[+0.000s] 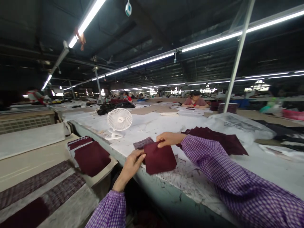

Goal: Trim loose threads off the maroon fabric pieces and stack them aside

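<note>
A maroon fabric piece [161, 160] with rounded lower corners is held up over the table's near edge. My left hand [133, 163] pinches its left side between thumb and fingers. At its top edge, my right hand [169, 139] grips it with the thumb in front. Behind it lies a speckled grey-purple fabric piece [143, 143], partly hidden. A spread pile of maroon fabric pieces [217, 139] lies to the right, partly behind my right sleeve. On the lower surface at the left sits another stack of maroon pieces [92, 158].
A small white fan [119, 119] stands on the white-covered table [152, 123]. Strips of speckled and maroon fabric [45, 186] lie at lower left. Clear plastic sheeting [239, 126] and a metal pole [237, 60] are at right. A co-worker [195, 100] leans over the far table.
</note>
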Available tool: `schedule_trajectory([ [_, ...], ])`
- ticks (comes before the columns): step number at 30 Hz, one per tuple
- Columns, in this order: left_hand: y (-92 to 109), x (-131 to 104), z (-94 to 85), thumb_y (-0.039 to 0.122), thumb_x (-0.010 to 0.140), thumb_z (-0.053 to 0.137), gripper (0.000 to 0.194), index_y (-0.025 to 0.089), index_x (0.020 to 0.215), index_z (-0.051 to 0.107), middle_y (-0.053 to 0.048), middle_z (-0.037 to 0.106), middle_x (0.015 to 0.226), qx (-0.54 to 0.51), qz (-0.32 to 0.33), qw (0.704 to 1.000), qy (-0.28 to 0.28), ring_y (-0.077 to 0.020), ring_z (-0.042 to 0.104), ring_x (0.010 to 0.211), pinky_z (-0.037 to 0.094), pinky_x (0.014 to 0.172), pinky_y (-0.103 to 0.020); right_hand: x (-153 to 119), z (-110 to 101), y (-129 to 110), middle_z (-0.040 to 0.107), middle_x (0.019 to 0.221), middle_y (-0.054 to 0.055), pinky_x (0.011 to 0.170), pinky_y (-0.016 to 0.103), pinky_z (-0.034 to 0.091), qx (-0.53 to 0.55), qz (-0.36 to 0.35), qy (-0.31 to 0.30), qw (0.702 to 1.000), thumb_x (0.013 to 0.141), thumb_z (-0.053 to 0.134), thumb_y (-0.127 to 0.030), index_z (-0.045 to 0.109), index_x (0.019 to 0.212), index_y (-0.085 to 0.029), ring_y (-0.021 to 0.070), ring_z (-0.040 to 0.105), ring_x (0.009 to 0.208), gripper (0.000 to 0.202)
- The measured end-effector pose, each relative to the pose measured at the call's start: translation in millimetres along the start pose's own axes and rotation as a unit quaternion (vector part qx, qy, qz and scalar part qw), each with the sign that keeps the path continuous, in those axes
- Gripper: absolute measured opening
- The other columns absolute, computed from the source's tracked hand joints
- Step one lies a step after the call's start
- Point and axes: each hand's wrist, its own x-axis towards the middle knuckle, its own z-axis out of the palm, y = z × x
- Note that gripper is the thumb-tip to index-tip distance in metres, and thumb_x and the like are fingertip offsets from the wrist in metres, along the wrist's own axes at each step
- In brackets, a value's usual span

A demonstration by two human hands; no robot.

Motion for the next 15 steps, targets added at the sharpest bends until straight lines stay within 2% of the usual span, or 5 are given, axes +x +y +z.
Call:
schedule_trajectory([
  [3, 7, -4, -4.4, 0.042, 0.08, 0.057, 0.029, 0.022, 0.1, 0.065, -0.006, 0.061, 0.105, 0.038, 0.012, 0.998, -0.047, -0.0208, 0.056, 0.097, 0.049, 0.076, -0.031, -43, -43, 38, 0.066, 0.092, 0.006, 0.071, 0.027, 0.045, 0.059, 0.115, 0.093, 0.987, 0.078, 0.056, -0.032, 0.06, 0.098, -0.013, 0.0162, 0.059, 0.08, 0.027],
  [6, 15, -3, -4.7, 0.036, 0.082, 0.056, 0.02, 0.021, 0.09, 0.067, -0.006, 0.062, 0.101, 0.097, 0.027, 0.994, -0.053, -0.0204, 0.056, 0.095, 0.047, 0.076, -0.032, -93, -69, 84, 0.066, 0.102, 0.008, 0.07, 0.026, 0.049, 0.08, 0.263, 0.158, 0.948, 0.081, 0.055, -0.03, 0.057, 0.107, -0.015, 0.0171, 0.061, 0.085, 0.03],
  [10, 19, 2, 2.2, 0.023, 0.086, 0.048, 0.018, 0.02, 0.081, 0.064, -0.004, 0.063, 0.089, 0.184, 0.067, 0.98, -0.04, -0.0191, 0.055, 0.087, 0.044, 0.079, -0.033, -140, -65, 135, 0.065, 0.105, 0.009, 0.064, 0.024, 0.052, 0.041, 0.445, 0.163, 0.88, 0.083, 0.053, -0.027, 0.054, 0.116, -0.017, 0.016, 0.063, 0.082, 0.035],
  [12, 20, 3, 4.6, 0.021, 0.087, 0.045, 0.019, 0.02, 0.08, 0.062, -0.004, 0.063, 0.086, 0.205, 0.073, 0.975, -0.032, -0.019, 0.055, 0.085, 0.044, 0.077, -0.033, -149, -56, 150, 0.065, 0.105, 0.011, 0.066, 0.026, 0.052, 0.0, 0.48, 0.157, 0.863, 0.08, 0.055, -0.025, 0.056, 0.116, -0.015, 0.0174, 0.063, 0.083, 0.037],
  [15, 23, 0, 3.2, 0.03, 0.087, 0.048, 0.016, 0.02, 0.083, 0.061, -0.004, 0.062, 0.087, 0.202, 0.071, 0.976, -0.034, -0.0197, 0.055, 0.085, 0.045, 0.076, -0.033, -148, -49, 162, 0.063, 0.11, 0.013, 0.08, 0.033, 0.049, -0.056, 0.492, 0.164, 0.853, 0.073, 0.062, -0.023, 0.06, 0.115, -0.014, 0.0242, 0.06, 0.096, 0.042],
])
